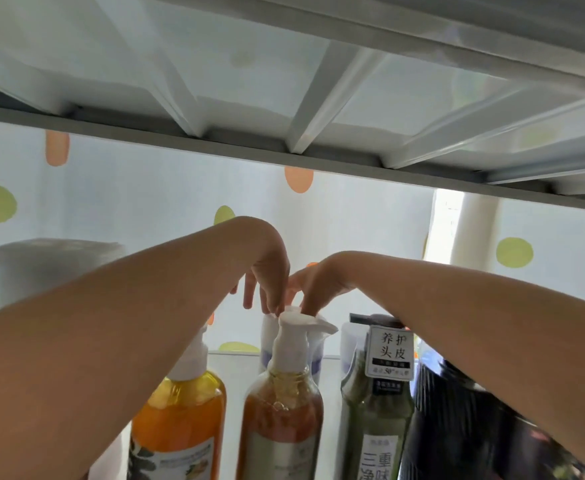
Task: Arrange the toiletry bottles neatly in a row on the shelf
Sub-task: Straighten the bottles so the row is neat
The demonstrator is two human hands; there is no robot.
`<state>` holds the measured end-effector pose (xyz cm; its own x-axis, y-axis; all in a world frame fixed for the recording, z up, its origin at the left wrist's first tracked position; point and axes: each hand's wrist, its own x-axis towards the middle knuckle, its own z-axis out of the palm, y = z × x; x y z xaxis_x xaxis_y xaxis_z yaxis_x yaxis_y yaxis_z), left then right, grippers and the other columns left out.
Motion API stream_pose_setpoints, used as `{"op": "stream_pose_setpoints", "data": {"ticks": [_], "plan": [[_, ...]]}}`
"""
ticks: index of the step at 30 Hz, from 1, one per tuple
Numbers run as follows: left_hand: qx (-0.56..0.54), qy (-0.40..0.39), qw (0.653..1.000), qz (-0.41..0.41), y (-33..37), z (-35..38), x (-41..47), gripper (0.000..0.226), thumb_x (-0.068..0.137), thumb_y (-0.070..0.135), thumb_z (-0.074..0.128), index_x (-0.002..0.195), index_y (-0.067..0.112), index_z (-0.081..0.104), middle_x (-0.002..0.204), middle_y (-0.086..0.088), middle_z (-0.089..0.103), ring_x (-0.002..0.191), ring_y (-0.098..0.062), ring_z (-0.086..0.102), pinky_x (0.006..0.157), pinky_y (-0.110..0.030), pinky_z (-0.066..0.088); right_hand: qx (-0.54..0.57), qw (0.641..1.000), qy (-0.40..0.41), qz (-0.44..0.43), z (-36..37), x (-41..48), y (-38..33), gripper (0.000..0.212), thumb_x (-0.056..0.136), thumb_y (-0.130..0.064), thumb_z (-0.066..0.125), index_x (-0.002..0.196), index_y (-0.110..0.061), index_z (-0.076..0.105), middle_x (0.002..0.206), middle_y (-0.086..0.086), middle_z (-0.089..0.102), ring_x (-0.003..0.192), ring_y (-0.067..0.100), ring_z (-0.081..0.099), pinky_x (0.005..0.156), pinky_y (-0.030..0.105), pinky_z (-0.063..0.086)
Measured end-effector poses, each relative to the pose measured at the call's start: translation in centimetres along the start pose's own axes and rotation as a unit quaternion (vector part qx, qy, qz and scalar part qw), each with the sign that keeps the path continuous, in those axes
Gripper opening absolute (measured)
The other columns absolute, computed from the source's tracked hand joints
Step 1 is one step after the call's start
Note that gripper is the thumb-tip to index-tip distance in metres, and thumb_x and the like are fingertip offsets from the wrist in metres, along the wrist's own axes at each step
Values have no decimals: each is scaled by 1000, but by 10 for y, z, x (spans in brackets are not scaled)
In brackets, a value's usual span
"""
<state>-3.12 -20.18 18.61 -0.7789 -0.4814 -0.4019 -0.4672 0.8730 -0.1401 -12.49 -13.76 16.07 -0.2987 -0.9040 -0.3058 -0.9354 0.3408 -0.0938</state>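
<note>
- Both hands meet over the white pump head [296, 318] of a reddish-amber pump bottle [284, 407], centre of the front row. The bottle stands upright, long axis vertical, w/ its nozzle pointing right.
- Left hand [267, 271] droops from the wrist, fingers hanging loose and spread, tips at or just behind the pump top; can't tell if they grip it.
- Right hand [313, 285] comes in from the right, fingertips pressed on the pump top, fingers narrow; firm hold not visible.
- Bottle is clear plastic w/ rounded shoulders, pale label lower down, bubbles in the liquid near the neck.
- Just left: orange pump bottle [180, 420], upright, glossy, partly behind the left forearm.
- Just right: green bottle [374, 410] w/ dark cap and a white hang tag [391, 351] printed in Chinese characters; beyond it a ribbed dark bottle [457, 427].
- Behind: white tubes [268, 337] upright.
- Overhead: grey metal shelf frame [284, 157] w/ white slats; dotted curtain [353, 220] at back.
</note>
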Motion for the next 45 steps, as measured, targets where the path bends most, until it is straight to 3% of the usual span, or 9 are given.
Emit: {"op": "stream_pose_setpoints", "data": {"ticks": [5, 12, 17, 22, 28, 33, 40, 42, 45], "plan": [[-15, -26, 1000, -4, 10, 8, 10, 38, 90, 29, 59, 127, 19, 56, 102, 10, 62, 117, -19, 59, 104, -44, 44, -7, 1000, -19, 13, 10, 0, 4, 67, 81, -14, 71, 139, -16, 38, 142, 4, 42, 132, 22, 38, 109, 33, 35], [-53, -26, 998, -5, 12, 11, 12, 35, 89, 27, 61, 123, 17, 58, 91, 11, 61, 117, -20, 59, 101, -45, 46, 25, 996, -73, 51, 4, 1, 6, 72, 82, -12, 71, 143, -22, 33, 142, 7, 44, 130, 27, 44, 107, 40, 41], [-65, -24, 998, -8, 9, 12, 12, 34, 90, 29, 60, 123, 18, 60, 85, 13, 61, 112, -19, 60, 100, -43, 48, 29, 993, -87, 75, -4, -8, 7, 69, 81, -5, 70, 141, -20, 37, 93, 2, 59, 96, 26, 60, 101, 50, 46], [-77, -21, 997, -5, 5, 15, 13, 33, 90, 27, 59, 122, 18, 59, 85, 14, 61, 114, -19, 60, 101, -45, 46, 21, 997, -47, 48, 4, -3, 10, 67, 79, -5, 73, 137, -19, 43, 94, 2, 61, 102, 31, 65, 94, 47, 51], [-73, -29, 997, -14, -1, 16, 21, 41, 91, 21, 59, 131, 16, 53, 116, 5, 60, 123, -23, 55, 103, -47, 44, -12, 1000, -10, 10, 8, 0, 18, 61, 79, -18, 75, 133, -24, 49, 107, 11, 66, 91, 18, 59, 78, 24, 52], [-66, -31, 997, -21, -4, 15, 26, 43, 90, 21, 61, 132, 18, 52, 135, -3, 55, 125, -26, 53, 104, -48, 43, 2, 1000, -17, 11, 9, 0, 25, 59, 81, -22, 73, 134, -26, 49, 116, 16, 64, 93, 18, 59, 82, 27, 52], [-58, -18, 998, -20, 5, 18, 17, 45, 91, 17, 58, 135, 14, 49, 140, -3, 49, 127, -23, 51, 104, -47, 43, 33, 999, -2, 21, 8, -4, 26, 57, 84, -13, 69, 136, -21, 48, 77, -14, 52, 68, 2, 50, 68, 16, 46], [-66, -12, 998, -19, 8, 21, 12, 46, 91, 16, 57, 136, 12, 48, 141, -3, 49, 128, -22, 49, 105, -46, 42, 35, 999, -18, 18, 8, -9, 23, 57, 86, -13, 66, 138, -21, 45, 93, -7, 58, 76, 4, 51, 73, 21, 46], [-83, 23, 996, -7, 9, 25, 2, 45, 91, 17, 55, 136, 12, 49, 138, -2, 53, 126, -21, 51, 105, -43, 43, 64, 998, 3, -13, 2, -23, 23, 51, 91, -12, 59, 139, -24, 44, 142, 8, 46, 123, 19, 49, 102, 34, 44]]}}
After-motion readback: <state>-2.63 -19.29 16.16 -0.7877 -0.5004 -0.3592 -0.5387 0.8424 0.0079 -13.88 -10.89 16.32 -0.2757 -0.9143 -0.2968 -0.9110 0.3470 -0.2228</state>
